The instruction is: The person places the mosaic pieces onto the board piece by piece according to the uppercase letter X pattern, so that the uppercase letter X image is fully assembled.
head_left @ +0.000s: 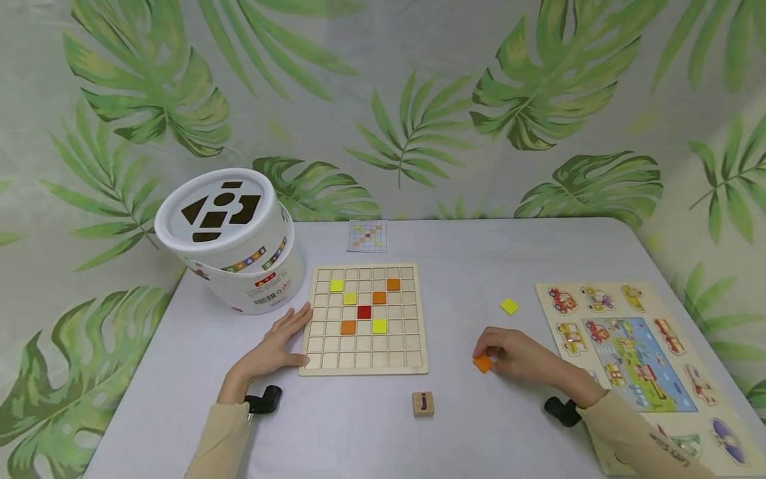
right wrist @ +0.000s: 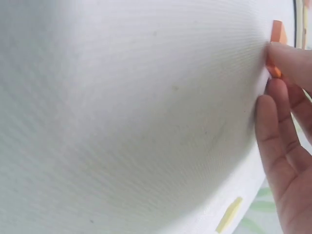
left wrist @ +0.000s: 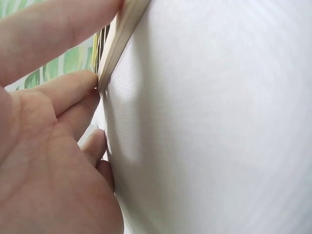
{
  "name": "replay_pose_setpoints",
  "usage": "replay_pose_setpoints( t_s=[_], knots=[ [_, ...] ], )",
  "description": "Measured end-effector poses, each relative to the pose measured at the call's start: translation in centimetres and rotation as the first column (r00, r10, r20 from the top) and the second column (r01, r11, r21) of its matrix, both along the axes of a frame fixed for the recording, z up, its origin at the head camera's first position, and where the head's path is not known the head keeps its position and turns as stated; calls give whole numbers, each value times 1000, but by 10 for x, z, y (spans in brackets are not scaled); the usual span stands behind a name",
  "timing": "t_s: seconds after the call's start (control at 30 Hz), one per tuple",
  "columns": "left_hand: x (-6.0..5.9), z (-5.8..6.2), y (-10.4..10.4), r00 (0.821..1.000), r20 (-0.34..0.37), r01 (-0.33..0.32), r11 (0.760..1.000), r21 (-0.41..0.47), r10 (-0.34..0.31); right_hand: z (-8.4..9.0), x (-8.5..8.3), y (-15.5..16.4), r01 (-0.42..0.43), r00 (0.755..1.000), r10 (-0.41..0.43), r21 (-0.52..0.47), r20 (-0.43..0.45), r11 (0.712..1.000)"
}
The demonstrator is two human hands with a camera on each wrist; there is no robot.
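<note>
A square wooden grid board (head_left: 407,342) lies on the white table, its edge (left wrist: 122,36) also showing in the left wrist view. Yellow and orange tiles in its cells run diagonally around one red tile (head_left: 364,312). Along the board's left side rests my left hand (head_left: 272,347), fingers fairly straight, fingertips and thumb at the edge. To the right of the board, my right hand (head_left: 519,357) pinches an orange square tile (head_left: 482,363) between thumb and fingers, close to the tabletop. A loose yellow tile (head_left: 509,307) lies beyond that hand.
Behind the board is a small pattern card (head_left: 368,237). A white lidded bucket (head_left: 263,293) with shape holes stands at the back left. Nearer the front sits a wooden letter cube (head_left: 423,404). A vehicle picture puzzle (head_left: 547,299) lies at the right, partly under the right forearm.
</note>
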State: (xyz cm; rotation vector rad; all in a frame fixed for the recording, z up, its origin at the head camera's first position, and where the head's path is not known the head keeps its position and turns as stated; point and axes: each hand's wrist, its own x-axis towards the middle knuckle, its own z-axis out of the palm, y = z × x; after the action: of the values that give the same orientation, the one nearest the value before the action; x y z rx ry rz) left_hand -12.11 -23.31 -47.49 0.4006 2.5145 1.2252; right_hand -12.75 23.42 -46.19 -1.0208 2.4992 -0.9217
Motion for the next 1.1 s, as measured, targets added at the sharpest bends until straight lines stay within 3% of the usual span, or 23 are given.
replay_pose_setpoints(
  t_s=[0.23,0.43,0.67,1.1],
  knots=[
    [-1,-2,0,1000,5,-6,1000,3,6,-2,-3,-11,29,999,-28,22,-44,999],
    [-1,-3,0,1000,14,-11,1000,-6,11,4,-14,-37,67,998,-67,-24,-21,997],
    [-1,-2,1,1000,7,-5,1000,-1,5,14,-33,-83,-28,1000,27,-108,-16,994],
    [-2,-5,-1,1000,8,-12,1000,-6,12,25,-58,-181,-150,989,150,-56,-7,987]
  ],
)
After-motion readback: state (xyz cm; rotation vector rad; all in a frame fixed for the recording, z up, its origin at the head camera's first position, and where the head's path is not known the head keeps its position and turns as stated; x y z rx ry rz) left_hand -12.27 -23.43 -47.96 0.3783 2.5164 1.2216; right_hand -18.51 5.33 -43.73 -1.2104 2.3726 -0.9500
